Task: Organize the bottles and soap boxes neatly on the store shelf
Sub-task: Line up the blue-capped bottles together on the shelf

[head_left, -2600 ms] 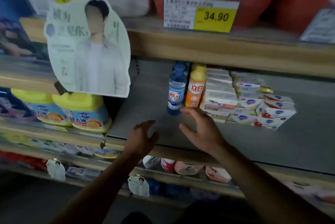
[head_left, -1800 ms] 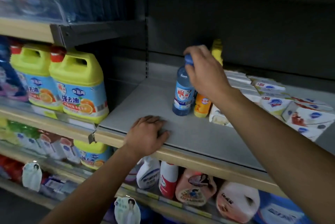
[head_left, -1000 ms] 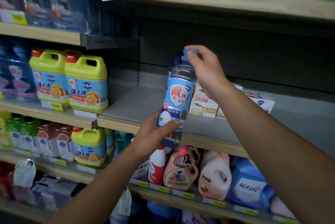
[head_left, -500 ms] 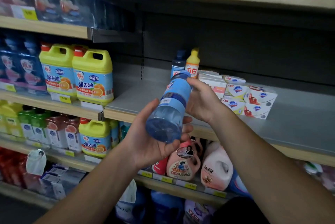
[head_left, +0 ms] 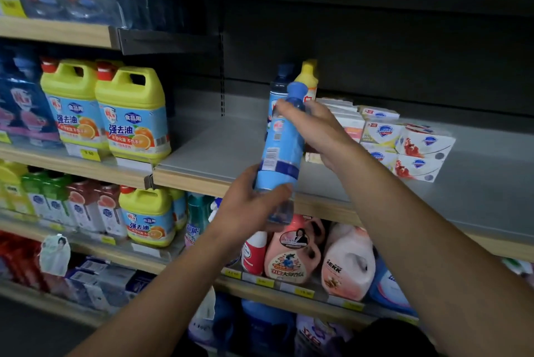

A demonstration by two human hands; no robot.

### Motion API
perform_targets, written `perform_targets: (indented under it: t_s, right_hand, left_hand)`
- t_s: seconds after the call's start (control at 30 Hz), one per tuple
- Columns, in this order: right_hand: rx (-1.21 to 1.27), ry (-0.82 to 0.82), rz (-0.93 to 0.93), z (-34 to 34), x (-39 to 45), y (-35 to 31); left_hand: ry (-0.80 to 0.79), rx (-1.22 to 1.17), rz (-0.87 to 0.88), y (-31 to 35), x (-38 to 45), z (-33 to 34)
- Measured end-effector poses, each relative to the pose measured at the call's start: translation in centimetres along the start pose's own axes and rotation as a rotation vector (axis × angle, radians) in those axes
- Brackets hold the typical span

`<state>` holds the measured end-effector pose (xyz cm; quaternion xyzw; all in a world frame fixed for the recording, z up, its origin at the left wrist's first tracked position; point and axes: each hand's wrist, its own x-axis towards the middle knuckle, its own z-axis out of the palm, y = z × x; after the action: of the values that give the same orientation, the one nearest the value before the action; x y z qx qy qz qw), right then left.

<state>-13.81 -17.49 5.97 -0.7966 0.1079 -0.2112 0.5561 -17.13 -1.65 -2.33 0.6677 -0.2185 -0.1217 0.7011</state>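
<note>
Both hands held one blue bottle [head_left: 281, 151] in front of the grey shelf [head_left: 231, 151]. The left hand [head_left: 248, 209] gripped its lower end, thumb across the front and fingers curled behind. The right hand [head_left: 315, 131] gripped its upper part just below the blue cap, fingers wrapped round the neck. The bottle stood nearly upright, cap tilted slightly right, barcode side facing the camera, its base off the shelf and level with the front edge.

Behind it on the shelf stood a dark-capped bottle [head_left: 281, 79] and a yellow-capped bottle [head_left: 308, 76], side by side and touching or nearly so. Just right of them lay stacked soap boxes [head_left: 410, 143], the front ones turned at an angle.

On the shelf to the left stood two yellow jugs [head_left: 107, 114] side by side. Pink jugs [head_left: 323, 252] sat on the shelf below.
</note>
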Motion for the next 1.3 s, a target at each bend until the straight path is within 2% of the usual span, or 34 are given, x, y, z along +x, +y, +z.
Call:
perform_targets:
  t_s: [0.1,0.17,0.23,0.33,0.4,0.47,0.57,0.63,0.7,0.77,0.87,0.93,1.07,1.13,1.2,1.3]
  right_hand:
    - [0.534,-0.276,0.272,-1.1,0.6,1.8]
    - [0.731,-0.332,0.335,-1.1,0.7,3.1]
    - [0.782,-0.339,0.349,-0.8,0.7,4.1]
    - [0.713,-0.297,0.359,-0.5,1.0,4.8]
    - [0.568,-0.228,0.323,-0.6,1.5,4.6]
    - [0.388,-0.165,0.254,-0.8,1.9,4.1]
    - [0.114,-0.096,0.125,-0.9,2.5,3.0]
    - [-0.058,-0.017,0.053,-0.6,2.7,2.2]
    - [-0.231,0.108,-0.035,-0.1,2.7,1.3]
    - [-0.347,0.220,-0.163,0.5,2.5,0.3]
    - [-0.348,0.310,-0.359,1.6,2.5,-0.9]
    - [-0.344,0.335,-0.471,2.5,2.9,-1.1]
    - [-0.391,0.355,-0.563,4.9,4.4,0.1]
    - [-0.405,0.310,-0.565,6.0,5.4,1.1]
    - [-0.360,0.181,-0.540,6.5,6.6,2.2]
    - [-0.313,0.022,-0.401,6.1,7.9,4.9]
  left_hand:
    - [-0.252,-0.583,-0.344,1.1,0.0,-0.5]
    - [-0.372,-0.864,-0.471,1.8,0.2,-0.5]
    - [-0.434,-0.997,-0.499,2.2,0.4,-0.4]
    - [-0.419,-1.023,-0.503,1.9,0.8,-0.2]
    - [-0.395,-0.893,-0.503,1.5,1.1,-0.2]
    - [-0.308,-0.603,-0.430,1.2,1.5,-0.2]
    - [-0.077,-0.085,-0.194,0.4,2.7,0.1]
    - [-0.022,0.202,-0.070,0.0,3.5,0.3]
    - [0.014,0.373,0.018,-0.4,4.7,0.0]
    - [0.046,0.461,0.126,-0.9,6.0,-0.7]
    - [0.104,0.536,0.256,-1.2,8.0,-2.1]
    - [0.135,0.546,0.299,-1.5,9.5,-3.0]
    - [0.184,0.607,0.294,-2.9,12.7,-5.2]
    - [0.181,0.621,0.269,-3.9,13.8,-6.4]
    - [0.192,0.634,0.247,-4.6,14.8,-7.5]
    - [0.223,0.621,0.192,-5.2,16.2,-9.1]
